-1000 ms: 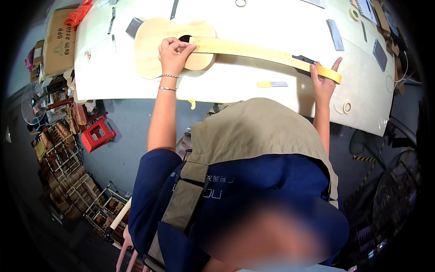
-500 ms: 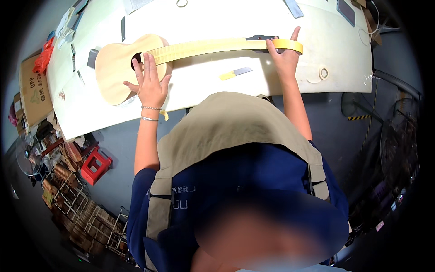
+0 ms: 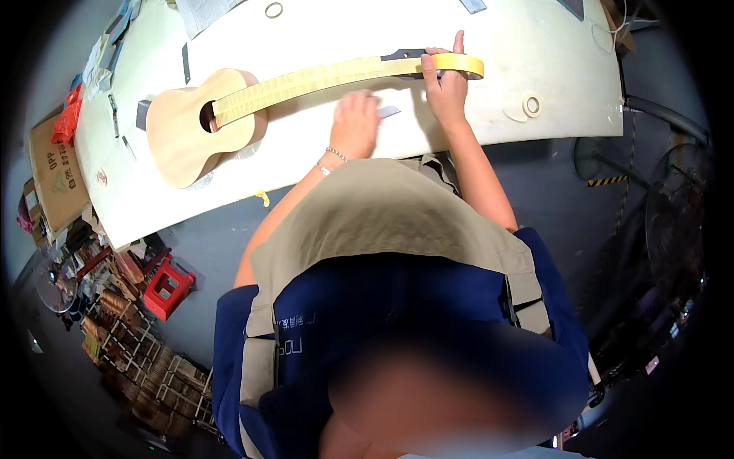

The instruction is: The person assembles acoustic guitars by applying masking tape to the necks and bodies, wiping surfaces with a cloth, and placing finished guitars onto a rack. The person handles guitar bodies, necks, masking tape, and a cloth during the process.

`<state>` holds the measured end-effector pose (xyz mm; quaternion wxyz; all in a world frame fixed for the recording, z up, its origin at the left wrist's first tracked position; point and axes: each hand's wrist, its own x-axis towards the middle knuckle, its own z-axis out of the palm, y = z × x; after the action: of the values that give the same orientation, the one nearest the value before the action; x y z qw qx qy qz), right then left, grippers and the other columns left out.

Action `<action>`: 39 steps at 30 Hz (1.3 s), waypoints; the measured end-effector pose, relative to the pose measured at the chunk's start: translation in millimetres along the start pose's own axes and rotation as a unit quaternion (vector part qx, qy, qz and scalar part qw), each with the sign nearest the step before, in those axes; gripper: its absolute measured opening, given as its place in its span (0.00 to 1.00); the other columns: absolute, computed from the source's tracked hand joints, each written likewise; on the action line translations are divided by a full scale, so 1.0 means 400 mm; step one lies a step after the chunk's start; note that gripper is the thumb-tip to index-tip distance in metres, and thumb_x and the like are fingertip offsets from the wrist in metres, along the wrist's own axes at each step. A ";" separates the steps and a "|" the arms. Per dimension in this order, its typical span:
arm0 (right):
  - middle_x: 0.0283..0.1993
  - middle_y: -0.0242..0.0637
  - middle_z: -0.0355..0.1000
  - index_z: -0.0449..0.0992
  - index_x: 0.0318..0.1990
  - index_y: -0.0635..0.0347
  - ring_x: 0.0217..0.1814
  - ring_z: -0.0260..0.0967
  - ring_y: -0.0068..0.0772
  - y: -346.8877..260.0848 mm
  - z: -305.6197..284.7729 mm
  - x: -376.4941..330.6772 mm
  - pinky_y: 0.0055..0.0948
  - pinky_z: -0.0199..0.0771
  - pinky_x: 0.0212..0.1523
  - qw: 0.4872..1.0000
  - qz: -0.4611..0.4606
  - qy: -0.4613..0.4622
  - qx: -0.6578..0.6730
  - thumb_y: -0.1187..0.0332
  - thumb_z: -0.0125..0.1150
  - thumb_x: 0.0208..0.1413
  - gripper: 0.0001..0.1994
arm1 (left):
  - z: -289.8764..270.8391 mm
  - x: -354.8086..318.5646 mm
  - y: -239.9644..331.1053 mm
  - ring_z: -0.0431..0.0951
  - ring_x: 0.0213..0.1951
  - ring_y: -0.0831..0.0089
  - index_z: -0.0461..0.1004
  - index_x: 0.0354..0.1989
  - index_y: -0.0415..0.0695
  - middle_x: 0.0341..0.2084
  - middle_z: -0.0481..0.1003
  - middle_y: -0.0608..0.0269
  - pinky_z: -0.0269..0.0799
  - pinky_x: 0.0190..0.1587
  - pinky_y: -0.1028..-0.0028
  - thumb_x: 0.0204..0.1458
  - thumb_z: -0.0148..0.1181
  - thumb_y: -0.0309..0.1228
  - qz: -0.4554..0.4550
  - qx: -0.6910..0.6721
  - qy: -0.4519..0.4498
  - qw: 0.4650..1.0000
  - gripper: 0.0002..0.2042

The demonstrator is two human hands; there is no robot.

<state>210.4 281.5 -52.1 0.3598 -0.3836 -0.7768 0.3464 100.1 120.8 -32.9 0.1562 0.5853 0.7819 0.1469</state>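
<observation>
A pale wooden ukulele-like guitar body (image 3: pixel 172 141) lies on the white table, with its neck pointing right. Yellow tape (image 3: pixel 306 82) runs along the neck from beside the soundhole to the dark headstock (image 3: pixel 401 58). At that headstock my right hand (image 3: pixel 449 99) holds a roll of yellow tape (image 3: pixel 474 66), thumb on the near side and one finger pointing away from me. My left hand (image 3: pixel 355 126), slightly blurred, is over the handle of a scraper-like tool; only its grey blade (image 3: pixel 389 112) shows past the fingers, so its grip is unclear.
A cream tape roll (image 3: pixel 531 105) lies to the right on the table, and a ring (image 3: pixel 274 10) at the far side. A dark block (image 3: pixel 143 115) is beside the body. On the floor to the left are a red stool (image 3: pixel 168 288) and a cardboard box (image 3: pixel 57 164).
My left hand has left the guitar body near the soundhole and moved right to the scraper-like tool. My right hand stays at the headstock with the tape roll. The whole view has shifted.
</observation>
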 end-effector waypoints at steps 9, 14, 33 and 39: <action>0.51 0.43 0.68 0.69 0.51 0.67 0.51 0.64 0.42 -0.007 -0.009 -0.003 0.39 0.52 0.61 0.999 0.020 -0.029 -0.025 0.50 0.49 0.58 0.26 | -0.098 0.035 0.024 0.75 0.23 0.74 0.73 0.40 0.40 0.23 0.77 0.62 0.71 0.29 0.78 0.51 0.60 0.28 -0.147 -0.267 0.052 0.951 0.10; 0.43 0.36 0.72 0.57 0.61 0.70 0.49 0.66 0.38 -0.003 -0.005 -0.005 0.44 0.44 0.66 0.999 -0.007 -0.029 -0.035 0.51 0.49 0.58 0.32 | -0.075 0.083 0.020 0.71 0.23 0.86 0.62 0.58 0.34 0.21 0.74 0.68 0.71 0.28 0.84 0.51 0.60 0.24 -0.157 -0.446 0.129 0.872 0.25; 0.39 0.45 0.71 0.71 0.43 0.63 0.40 0.69 0.48 -0.052 -0.160 0.091 0.39 0.69 0.44 0.948 -0.276 -0.019 -0.158 0.75 0.52 0.55 0.09 | -0.084 0.075 0.020 0.72 0.21 0.82 0.69 0.55 0.43 0.19 0.74 0.68 0.69 0.27 0.80 0.50 0.61 0.27 -0.105 -0.277 0.149 0.943 0.22; 0.39 0.52 0.68 0.69 0.46 0.67 0.45 0.66 0.51 0.151 -0.250 0.201 0.45 0.62 0.49 0.860 -0.102 0.031 -0.499 0.68 0.54 0.54 0.14 | -0.097 0.023 -0.053 0.72 0.27 0.75 0.77 0.39 0.51 0.25 0.74 0.74 0.66 0.25 0.76 0.44 0.64 0.37 0.273 0.063 0.209 0.937 0.12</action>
<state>277.9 404.0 -27.4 0.1769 -0.4410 -0.8690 -0.1385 63.1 121.9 -6.9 -0.0940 0.7409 0.6147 0.2535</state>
